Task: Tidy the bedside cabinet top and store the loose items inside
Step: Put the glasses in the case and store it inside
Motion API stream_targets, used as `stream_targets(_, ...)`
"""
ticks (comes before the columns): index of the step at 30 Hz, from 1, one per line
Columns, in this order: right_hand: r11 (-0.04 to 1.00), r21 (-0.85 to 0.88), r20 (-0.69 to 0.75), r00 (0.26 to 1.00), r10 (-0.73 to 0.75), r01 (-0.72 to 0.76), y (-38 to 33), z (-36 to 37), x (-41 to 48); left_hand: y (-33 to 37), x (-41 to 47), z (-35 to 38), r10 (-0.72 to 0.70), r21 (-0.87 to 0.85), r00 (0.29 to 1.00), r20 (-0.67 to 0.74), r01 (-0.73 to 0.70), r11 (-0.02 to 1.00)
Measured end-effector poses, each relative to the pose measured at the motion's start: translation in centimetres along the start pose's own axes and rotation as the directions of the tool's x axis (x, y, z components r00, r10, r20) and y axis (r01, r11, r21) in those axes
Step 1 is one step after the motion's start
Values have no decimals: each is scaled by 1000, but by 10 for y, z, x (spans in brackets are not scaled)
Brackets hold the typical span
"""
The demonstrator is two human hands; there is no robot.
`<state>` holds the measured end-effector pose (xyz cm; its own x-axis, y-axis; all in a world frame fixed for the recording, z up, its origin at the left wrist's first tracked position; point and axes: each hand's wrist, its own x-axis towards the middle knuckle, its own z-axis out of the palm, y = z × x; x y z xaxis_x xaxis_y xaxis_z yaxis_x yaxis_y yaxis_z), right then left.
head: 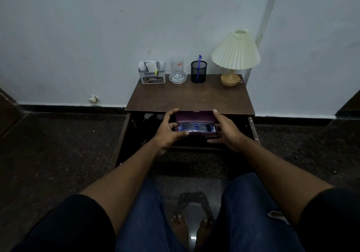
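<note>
A maroon glasses case (194, 116) is held open over the pulled-out drawer (124, 132) of the brown bedside cabinet (191, 97). Blue-framed glasses (196, 127) lie inside it. My left hand (169, 129) grips the case's left end, thumb on the front edge and fingers on the lid. My right hand (226, 130) holds the right end, with its forefinger up on the lid. The drawer's inside is dark; small pale items (149, 116) show at its back left.
Along the back of the cabinet top stand a grey organiser (152, 74) with papers, a clear glass (177, 66) on a glass dish, a black mesh pen cup (198, 72) with a blue pen, and a pleated lamp (236, 54). Crumpled paper (93, 98) lies by the wall.
</note>
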<state>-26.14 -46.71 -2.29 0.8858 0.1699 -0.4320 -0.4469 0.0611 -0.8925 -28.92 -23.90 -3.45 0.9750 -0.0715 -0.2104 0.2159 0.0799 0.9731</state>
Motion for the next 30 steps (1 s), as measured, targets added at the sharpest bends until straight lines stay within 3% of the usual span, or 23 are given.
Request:
stream_targets(6, 995, 89, -70, 997, -40, 46, 5, 8, 3, -4, 3, 6, 19, 53, 999, -29, -18, 998)
stream_targets(11, 991, 22, -126, 983, -131, 135, 12, 9, 3, -7, 5, 12, 26, 88, 999, -40, -22, 996)
stream_targets(15, 985, 21, -156, 973, -169, 174, 15, 10, 3, -5, 8, 16, -34, -96, 997, -68, 28, 995)
stream_targets(20, 974, -17, -143, 964, -225, 225, 15, 12, -1, -8, 17, 22, -89, -257, 975, -203, 35, 966)
stream_targets(30, 975, 45, -135, 969, -208, 216, 12, 13, -4, -11, 19, 21, -86, -278, 963, -255, 12, 960)
